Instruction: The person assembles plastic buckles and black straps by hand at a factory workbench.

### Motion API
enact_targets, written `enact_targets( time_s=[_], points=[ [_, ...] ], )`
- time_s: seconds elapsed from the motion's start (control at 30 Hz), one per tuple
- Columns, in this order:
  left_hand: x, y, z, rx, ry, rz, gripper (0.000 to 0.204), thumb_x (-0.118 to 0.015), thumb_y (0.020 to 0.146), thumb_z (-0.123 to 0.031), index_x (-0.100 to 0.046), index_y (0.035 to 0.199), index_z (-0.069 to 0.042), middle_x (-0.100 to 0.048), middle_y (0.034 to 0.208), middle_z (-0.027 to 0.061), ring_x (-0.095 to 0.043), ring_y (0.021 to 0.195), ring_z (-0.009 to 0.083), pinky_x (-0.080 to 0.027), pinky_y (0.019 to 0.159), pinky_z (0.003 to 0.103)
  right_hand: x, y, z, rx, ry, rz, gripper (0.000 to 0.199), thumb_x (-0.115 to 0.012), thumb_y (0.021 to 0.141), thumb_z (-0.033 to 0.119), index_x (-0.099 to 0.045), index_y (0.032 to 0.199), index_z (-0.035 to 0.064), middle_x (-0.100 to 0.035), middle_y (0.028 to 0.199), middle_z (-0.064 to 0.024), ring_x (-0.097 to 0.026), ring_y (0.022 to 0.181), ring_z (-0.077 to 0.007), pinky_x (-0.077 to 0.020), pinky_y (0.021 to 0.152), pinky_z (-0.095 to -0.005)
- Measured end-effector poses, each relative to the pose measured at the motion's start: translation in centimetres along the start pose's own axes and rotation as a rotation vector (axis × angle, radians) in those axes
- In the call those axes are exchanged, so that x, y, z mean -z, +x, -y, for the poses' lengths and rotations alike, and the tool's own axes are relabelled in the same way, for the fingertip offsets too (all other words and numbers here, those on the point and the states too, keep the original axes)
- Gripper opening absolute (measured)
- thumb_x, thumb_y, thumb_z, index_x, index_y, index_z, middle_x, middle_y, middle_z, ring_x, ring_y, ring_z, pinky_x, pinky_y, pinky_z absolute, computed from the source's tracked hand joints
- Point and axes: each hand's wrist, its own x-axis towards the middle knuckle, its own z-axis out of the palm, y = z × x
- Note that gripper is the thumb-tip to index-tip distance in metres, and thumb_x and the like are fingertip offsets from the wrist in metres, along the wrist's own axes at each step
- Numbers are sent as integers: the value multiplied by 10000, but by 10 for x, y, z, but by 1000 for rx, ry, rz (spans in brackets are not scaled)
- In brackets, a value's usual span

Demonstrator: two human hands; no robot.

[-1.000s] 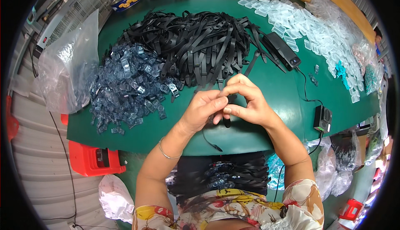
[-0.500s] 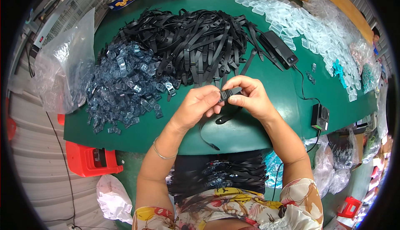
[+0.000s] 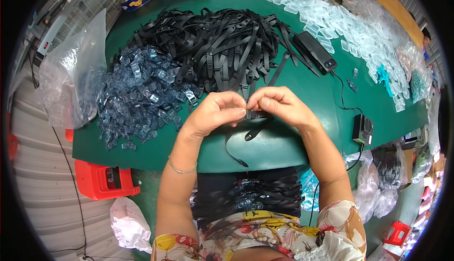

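My left hand pinches a black strap at its buckle, just over the near part of the table. Thumb and fingers of my right hand are pressed together right above the buckle, at the strap; the bit between the fingertips is mostly hidden. Below my hands, a strap end with a hole and a thin strap tail hang down. Beyond my hands is a big heap of black ribbed straps. Left of it lies a pile of clear blue-grey plastic buckles.
Clear plastic pieces spread over the right of the green table. A black device is corded to a small black box. A plastic bag stands at the left. More straps lie across my lap; a red stool is beside.
My right hand has shifted slightly up and its fingertips have come in toward the left hand, over the buckle. The strap's buckle has turned and sits lower between my hands.
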Motion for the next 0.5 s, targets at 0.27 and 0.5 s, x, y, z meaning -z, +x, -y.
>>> enact_targets(
  time_s=[0.27,0.5],
  points=[
    [12,-2,-5,14,334,156,104,-655,749,-85,-610,803,-9,-575,719,-11,-505,659,43,-416,589,194,17,0,-11,191,-1214,-207,232,-638,641,-22,-611,852,70,-560,879,-63,-494,895,-264,-394,786,-345],
    [16,0,4,-31,626,165,147,-673,739,-132,-624,777,1,-602,688,5,-522,638,56,-427,568,214,12,5,-6,78,-1396,-60,160,-604,693,43,-628,841,100,-555,841,-32,-484,893,-231,-364,754,-354]
  ],
)
